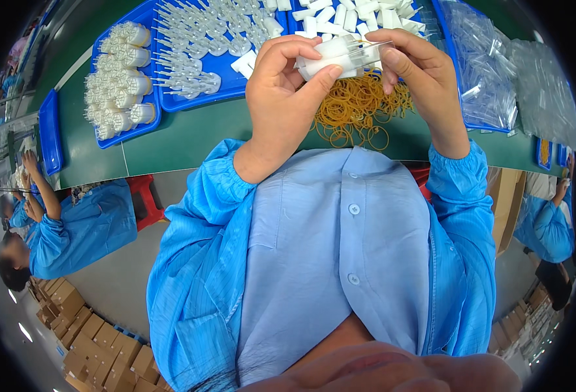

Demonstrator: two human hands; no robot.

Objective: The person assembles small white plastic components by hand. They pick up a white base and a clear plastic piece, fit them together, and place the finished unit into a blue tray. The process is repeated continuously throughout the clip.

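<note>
Above the bench, my left hand [275, 98] is wrapped round a bundle of white plastic parts [330, 62] with clear, thin prongs pointing right. The fingers and thumb of my right hand [425, 75] are pinched together at those prongs. A thin yellowish strand, which looks like a rubber band [365, 42], shows by the right fingertips; its far course is hidden. Right below both hands lies a loose pile of yellow-brown rubber bands [356, 108].
Far left, a blue tray [100, 141] holds finished-looking white bundles. Another blue tray [174, 104] carries pronged pale parts, and white blocks [360, 16] fill one behind my hands. Clear plastic pieces [480, 72] heap at the right. Co-workers in blue sit on both sides.
</note>
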